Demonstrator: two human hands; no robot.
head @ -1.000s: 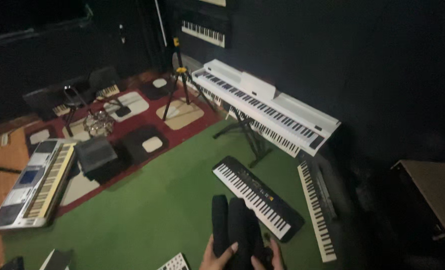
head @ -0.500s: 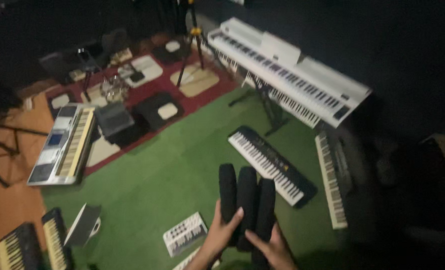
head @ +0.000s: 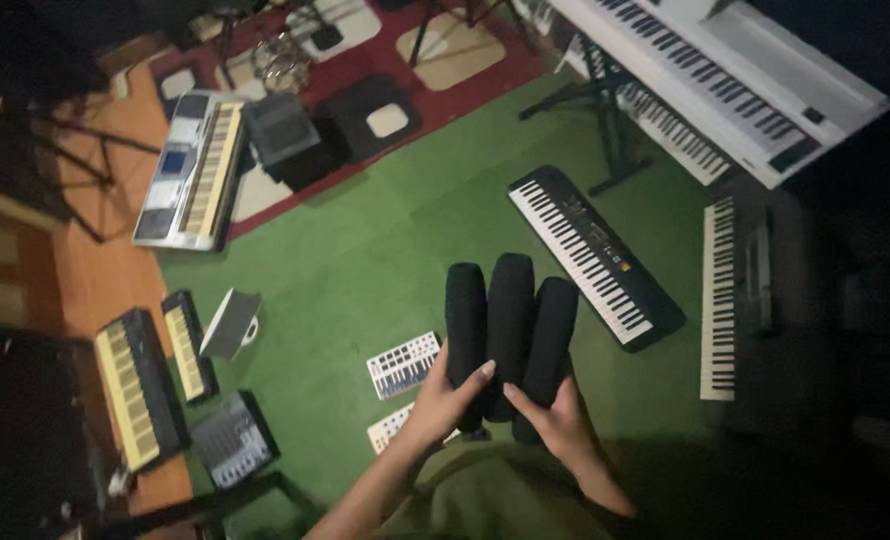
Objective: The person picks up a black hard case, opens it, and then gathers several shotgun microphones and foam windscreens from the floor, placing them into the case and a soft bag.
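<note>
At the far left, on the orange floor, a black keyboard with yellowish keys (head: 137,393) lies beside a smaller one (head: 187,346), and a grey mixer (head: 230,440) sits just below them. Above, a silver keyboard with a small blue screen (head: 191,173) rests where the orange floor meets the red rug (head: 485,80). A white wedge-shaped box (head: 229,322) stands on the green carpet (head: 365,260), and near it lies a small white pad controller (head: 403,364).

The left hand (head: 449,403) is curled around the lower end of three black foam cylinders (head: 508,335), fingers wrapped on the left one. The right hand (head: 562,425) grips the bundle from the right side, thumb across the front. The cylinders are held upright together, touching one another, above the carpet in the middle of the view.

To the right, a black keyboard (head: 593,254) lies slantwise on the carpet, then a narrow keyboard (head: 721,298) lies lengthwise, and a long white keyboard (head: 735,80) stands on a crossed stand (head: 605,120)
</note>
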